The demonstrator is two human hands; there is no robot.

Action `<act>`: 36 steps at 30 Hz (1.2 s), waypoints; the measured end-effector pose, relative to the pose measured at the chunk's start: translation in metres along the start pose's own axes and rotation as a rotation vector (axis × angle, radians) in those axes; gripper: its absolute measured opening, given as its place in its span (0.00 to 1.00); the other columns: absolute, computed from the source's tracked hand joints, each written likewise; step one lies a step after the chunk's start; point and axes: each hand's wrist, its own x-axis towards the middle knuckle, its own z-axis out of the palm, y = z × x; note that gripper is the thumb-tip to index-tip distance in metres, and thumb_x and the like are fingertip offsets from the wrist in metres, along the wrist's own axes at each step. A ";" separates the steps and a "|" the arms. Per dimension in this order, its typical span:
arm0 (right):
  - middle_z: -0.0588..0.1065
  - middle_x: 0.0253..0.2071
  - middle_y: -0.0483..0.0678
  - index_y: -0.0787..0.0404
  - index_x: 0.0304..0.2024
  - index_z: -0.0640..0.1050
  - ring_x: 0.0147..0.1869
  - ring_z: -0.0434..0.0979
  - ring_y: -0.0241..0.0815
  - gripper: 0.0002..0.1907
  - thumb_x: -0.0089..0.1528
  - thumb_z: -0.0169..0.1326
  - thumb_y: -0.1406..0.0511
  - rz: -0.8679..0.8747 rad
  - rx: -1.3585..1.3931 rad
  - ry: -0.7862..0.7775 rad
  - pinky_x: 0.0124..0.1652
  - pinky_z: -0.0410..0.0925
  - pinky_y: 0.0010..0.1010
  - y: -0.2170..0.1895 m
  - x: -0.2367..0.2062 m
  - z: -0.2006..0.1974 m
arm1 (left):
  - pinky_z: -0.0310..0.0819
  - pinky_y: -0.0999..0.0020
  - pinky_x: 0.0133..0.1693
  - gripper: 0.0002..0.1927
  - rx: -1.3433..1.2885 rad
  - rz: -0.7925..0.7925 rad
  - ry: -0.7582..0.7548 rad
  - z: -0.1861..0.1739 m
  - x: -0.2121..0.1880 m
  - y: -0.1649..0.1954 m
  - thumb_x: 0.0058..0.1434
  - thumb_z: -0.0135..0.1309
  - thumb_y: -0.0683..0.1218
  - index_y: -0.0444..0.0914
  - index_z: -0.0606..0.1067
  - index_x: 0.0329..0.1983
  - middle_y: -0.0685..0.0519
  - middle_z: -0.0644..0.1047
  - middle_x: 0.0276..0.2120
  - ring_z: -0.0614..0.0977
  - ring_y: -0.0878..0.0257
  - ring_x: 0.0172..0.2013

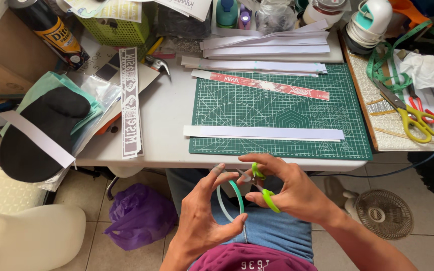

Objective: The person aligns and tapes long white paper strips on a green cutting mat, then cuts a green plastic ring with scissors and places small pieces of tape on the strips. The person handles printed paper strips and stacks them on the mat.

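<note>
Over my lap, below the table edge, my left hand (204,213) holds a thin teal ring of tape (231,200) between thumb and fingers. My right hand (290,188) grips small scissors with lime-green handles (263,188), their blades meeting the ring's upper part. The two hands touch. On the green cutting mat (237,108) lies a long white paper strip (263,132) near the front and a red printed strip (262,84) farther back.
Stacked white strips (264,44) lie behind the mat. A lettered strip (130,103) and a black oval pad (38,133) sit left. Yellow-handled scissors (413,118) and a green measuring tape (385,57) rest at right. A purple bag (139,216) and a small fan (384,213) stand on the floor.
</note>
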 end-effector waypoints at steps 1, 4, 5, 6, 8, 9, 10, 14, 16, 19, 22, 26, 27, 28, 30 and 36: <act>0.81 0.41 0.44 0.51 0.64 0.72 0.47 0.82 0.36 0.38 0.52 0.70 0.64 0.033 -0.020 0.004 0.48 0.75 0.31 -0.002 0.000 0.002 | 0.77 0.58 0.57 0.51 0.008 0.004 0.005 0.000 0.000 0.000 0.46 0.71 0.48 0.36 0.59 0.72 0.48 0.81 0.56 0.83 0.49 0.55; 0.80 0.42 0.43 0.51 0.65 0.71 0.47 0.81 0.35 0.38 0.52 0.70 0.64 -0.039 -0.072 0.015 0.49 0.74 0.31 -0.003 0.000 0.005 | 0.78 0.58 0.56 0.51 0.012 -0.003 0.001 0.000 0.000 0.000 0.46 0.71 0.48 0.36 0.59 0.72 0.48 0.81 0.55 0.84 0.49 0.54; 0.80 0.40 0.43 0.51 0.65 0.72 0.46 0.80 0.36 0.38 0.52 0.70 0.65 -0.053 -0.105 0.020 0.49 0.73 0.32 -0.004 0.000 0.005 | 0.78 0.58 0.56 0.51 0.008 -0.007 -0.004 0.000 0.001 0.000 0.46 0.71 0.48 0.36 0.59 0.72 0.48 0.81 0.55 0.84 0.50 0.54; 0.80 0.38 0.44 0.52 0.65 0.72 0.46 0.79 0.37 0.38 0.52 0.71 0.65 -0.067 -0.138 0.025 0.49 0.72 0.33 -0.003 0.000 0.006 | 0.78 0.58 0.55 0.52 0.007 -0.011 -0.011 0.000 0.001 0.000 0.46 0.71 0.49 0.36 0.59 0.72 0.48 0.81 0.55 0.84 0.50 0.54; 0.80 0.36 0.44 0.52 0.66 0.72 0.44 0.79 0.36 0.38 0.53 0.70 0.66 -0.069 -0.143 0.022 0.48 0.72 0.33 -0.003 0.000 0.006 | 0.78 0.59 0.55 0.52 0.005 -0.019 -0.023 0.001 0.001 0.000 0.46 0.71 0.49 0.36 0.59 0.72 0.48 0.81 0.55 0.84 0.50 0.54; 0.80 0.36 0.44 0.51 0.66 0.71 0.43 0.79 0.35 0.38 0.54 0.69 0.66 -0.058 -0.115 0.014 0.47 0.73 0.32 -0.003 0.001 0.006 | 0.78 0.59 0.55 0.52 0.003 -0.019 -0.025 0.001 0.001 0.000 0.46 0.71 0.49 0.36 0.59 0.72 0.48 0.81 0.55 0.84 0.50 0.54; 0.79 0.35 0.44 0.51 0.67 0.70 0.42 0.80 0.34 0.38 0.55 0.68 0.66 -0.047 -0.086 0.006 0.46 0.74 0.30 -0.003 0.001 0.006 | 0.78 0.58 0.55 0.52 0.001 -0.019 -0.029 0.001 0.001 0.000 0.46 0.71 0.49 0.36 0.59 0.73 0.48 0.81 0.55 0.84 0.50 0.54; 0.79 0.32 0.44 0.51 0.70 0.66 0.38 0.78 0.32 0.41 0.55 0.66 0.68 0.043 0.029 0.007 0.40 0.74 0.27 -0.009 0.002 0.008 | 0.77 0.57 0.58 0.53 -0.048 -0.025 -0.049 0.001 -0.001 -0.003 0.47 0.71 0.48 0.35 0.58 0.74 0.46 0.80 0.56 0.83 0.49 0.55; 0.80 0.32 0.42 0.51 0.70 0.64 0.39 0.79 0.30 0.42 0.55 0.66 0.68 0.094 0.011 0.028 0.37 0.74 0.25 -0.013 0.003 0.010 | 0.74 0.55 0.61 0.54 -0.106 -0.022 -0.068 0.003 -0.003 -0.005 0.48 0.70 0.47 0.35 0.55 0.75 0.44 0.79 0.58 0.82 0.47 0.58; 0.80 0.30 0.43 0.52 0.72 0.61 0.37 0.78 0.30 0.46 0.54 0.66 0.69 0.100 0.064 0.084 0.35 0.73 0.26 -0.019 0.006 0.012 | 0.72 0.54 0.63 0.55 -0.135 0.001 -0.103 0.009 -0.008 -0.008 0.50 0.70 0.47 0.34 0.51 0.76 0.41 0.76 0.61 0.79 0.44 0.62; 0.80 0.28 0.42 0.50 0.72 0.59 0.31 0.75 0.31 0.47 0.52 0.65 0.69 0.230 0.066 0.106 0.29 0.70 0.27 -0.020 0.007 0.010 | 0.72 0.55 0.64 0.55 -0.149 0.027 -0.100 0.014 -0.012 -0.012 0.52 0.70 0.48 0.34 0.49 0.75 0.41 0.75 0.62 0.80 0.45 0.62; 0.80 0.30 0.41 0.54 0.73 0.58 0.33 0.76 0.27 0.48 0.53 0.65 0.69 0.113 0.104 0.114 0.33 0.73 0.23 -0.020 0.010 0.007 | 0.73 0.53 0.63 0.54 -0.151 0.006 -0.125 0.015 -0.017 -0.017 0.50 0.71 0.48 0.33 0.52 0.74 0.39 0.75 0.62 0.79 0.42 0.62; 0.80 0.29 0.41 0.54 0.73 0.58 0.32 0.75 0.27 0.48 0.53 0.65 0.69 0.120 0.103 0.110 0.33 0.73 0.22 -0.019 0.011 0.006 | 0.74 0.54 0.61 0.54 -0.143 0.008 -0.142 0.015 -0.018 -0.018 0.50 0.71 0.49 0.33 0.53 0.73 0.39 0.75 0.61 0.80 0.43 0.60; 0.80 0.29 0.41 0.54 0.73 0.58 0.31 0.75 0.27 0.48 0.53 0.66 0.69 0.127 0.102 0.106 0.32 0.72 0.22 -0.020 0.011 0.006 | 0.76 0.55 0.60 0.54 -0.134 0.009 -0.158 0.014 -0.018 -0.019 0.50 0.71 0.50 0.33 0.53 0.73 0.38 0.75 0.61 0.81 0.44 0.58; 0.79 0.28 0.42 0.52 0.73 0.58 0.27 0.71 0.28 0.50 0.52 0.66 0.69 0.173 0.072 0.102 0.28 0.68 0.22 -0.020 0.013 0.005 | 0.78 0.56 0.59 0.54 -0.129 0.034 -0.175 0.014 -0.018 -0.021 0.51 0.71 0.51 0.33 0.52 0.73 0.38 0.76 0.60 0.83 0.44 0.56; 0.79 0.26 0.42 0.51 0.74 0.57 0.25 0.71 0.27 0.50 0.52 0.64 0.70 0.198 0.079 0.085 0.26 0.67 0.22 -0.026 0.018 0.003 | 0.79 0.56 0.56 0.57 -0.132 0.040 -0.190 0.013 -0.020 -0.023 0.53 0.70 0.52 0.34 0.46 0.76 0.40 0.79 0.56 0.85 0.44 0.53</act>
